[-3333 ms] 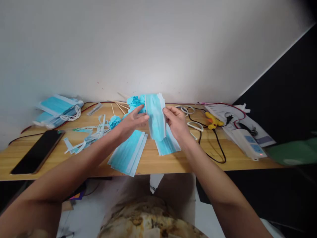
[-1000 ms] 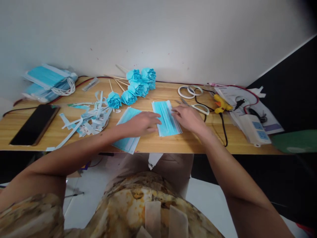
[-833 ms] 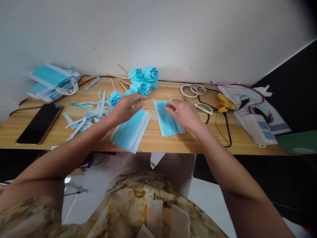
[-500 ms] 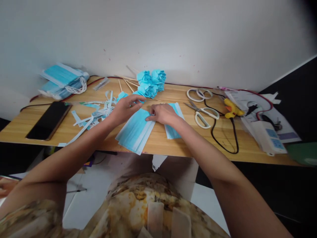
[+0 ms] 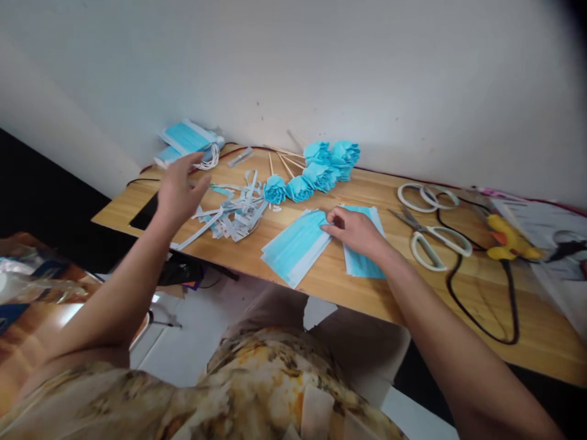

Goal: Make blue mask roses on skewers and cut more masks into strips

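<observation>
My right hand (image 5: 354, 231) has its fingers curled, thumb and forefinger pinched on the top corner of flat blue face mask pieces (image 5: 298, 245) lying on the wooden table. Further blue mask pieces (image 5: 364, 256) lie partly beneath the same hand. My left hand (image 5: 178, 188) is raised at the left with fingers apart and nothing in them. It hovers over the black phone (image 5: 144, 212), just in front of a stack of blue masks (image 5: 186, 137) with white ear loops (image 5: 210, 157). To its right is a heap of cut white and blue strips (image 5: 236, 217).
Blue flowers (image 5: 300, 188) on thin sticks lie at the back middle. On the right are scissors (image 5: 428, 235), tape rolls (image 5: 410, 198) and a yellow glue gun (image 5: 507, 238) with a black cord (image 5: 513, 305). The table's front edge (image 5: 247, 264) runs close to my body.
My left hand has moved left, away from the mask pieces, toward the mask stack. My right hand stays at the pieces. The view has turned left.
</observation>
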Action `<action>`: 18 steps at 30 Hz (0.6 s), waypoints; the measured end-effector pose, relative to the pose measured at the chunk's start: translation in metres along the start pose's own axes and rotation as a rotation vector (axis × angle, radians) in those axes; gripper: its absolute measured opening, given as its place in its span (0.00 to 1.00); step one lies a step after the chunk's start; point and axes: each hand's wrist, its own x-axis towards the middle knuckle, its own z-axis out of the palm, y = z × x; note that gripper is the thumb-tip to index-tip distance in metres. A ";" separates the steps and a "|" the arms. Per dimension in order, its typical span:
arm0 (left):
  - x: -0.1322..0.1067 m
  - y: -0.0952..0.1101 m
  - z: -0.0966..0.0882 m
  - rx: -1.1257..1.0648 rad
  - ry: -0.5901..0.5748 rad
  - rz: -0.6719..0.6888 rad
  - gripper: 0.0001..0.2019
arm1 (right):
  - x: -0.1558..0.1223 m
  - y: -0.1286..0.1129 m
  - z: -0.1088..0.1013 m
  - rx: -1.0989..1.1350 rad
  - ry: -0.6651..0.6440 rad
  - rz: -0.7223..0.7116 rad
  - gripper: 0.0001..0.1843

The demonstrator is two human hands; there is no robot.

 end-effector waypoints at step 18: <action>-0.025 -0.049 -0.034 0.619 -0.321 -0.481 0.40 | 0.002 0.005 0.006 -0.078 0.005 -0.010 0.07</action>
